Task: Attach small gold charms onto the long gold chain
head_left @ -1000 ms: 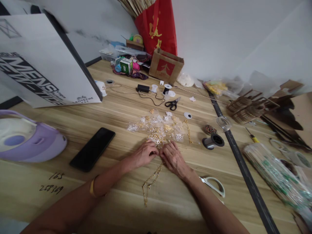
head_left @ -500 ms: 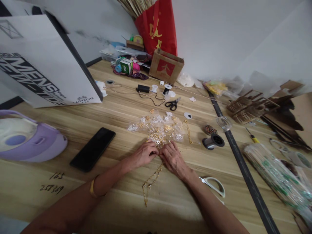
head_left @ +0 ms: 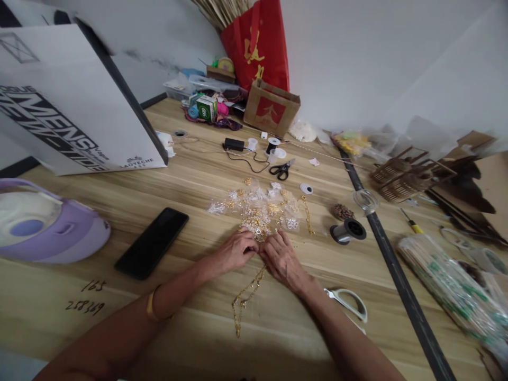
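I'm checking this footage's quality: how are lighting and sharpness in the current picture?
Head view: dim, soft light, with a faint shadow on the wood tabletop near the bottom edge; head view: the plastic-wrapped bundle blurs toward the right edge, the black-handled scissors look clearer, the gold chain shows little fine detail.

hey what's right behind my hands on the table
Beyond your left hand and right hand is a heap of small gold and clear pieces with plastic packets. What both hands cover is hidden.
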`<action>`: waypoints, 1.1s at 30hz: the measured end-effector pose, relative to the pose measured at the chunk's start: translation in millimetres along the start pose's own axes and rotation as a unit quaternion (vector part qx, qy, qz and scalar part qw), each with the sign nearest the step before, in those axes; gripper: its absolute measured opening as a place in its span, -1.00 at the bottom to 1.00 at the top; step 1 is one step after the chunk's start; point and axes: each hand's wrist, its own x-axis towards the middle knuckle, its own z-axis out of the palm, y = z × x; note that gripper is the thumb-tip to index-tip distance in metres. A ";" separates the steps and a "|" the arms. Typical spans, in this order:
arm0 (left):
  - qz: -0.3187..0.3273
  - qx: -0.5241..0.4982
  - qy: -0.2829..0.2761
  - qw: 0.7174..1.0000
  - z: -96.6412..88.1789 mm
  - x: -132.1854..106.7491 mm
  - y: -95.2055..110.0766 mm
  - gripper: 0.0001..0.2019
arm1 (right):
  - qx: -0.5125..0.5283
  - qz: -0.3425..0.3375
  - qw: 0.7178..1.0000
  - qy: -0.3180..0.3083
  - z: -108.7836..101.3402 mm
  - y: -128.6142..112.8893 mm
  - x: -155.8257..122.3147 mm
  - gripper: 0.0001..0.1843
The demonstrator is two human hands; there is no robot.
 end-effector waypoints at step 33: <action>-0.010 -0.030 0.009 0.999 1.9 0.6 -4.7 -0.89 | 0.050 0.017 0.999 -0.007 -2.9 3.2 0.5 -0.82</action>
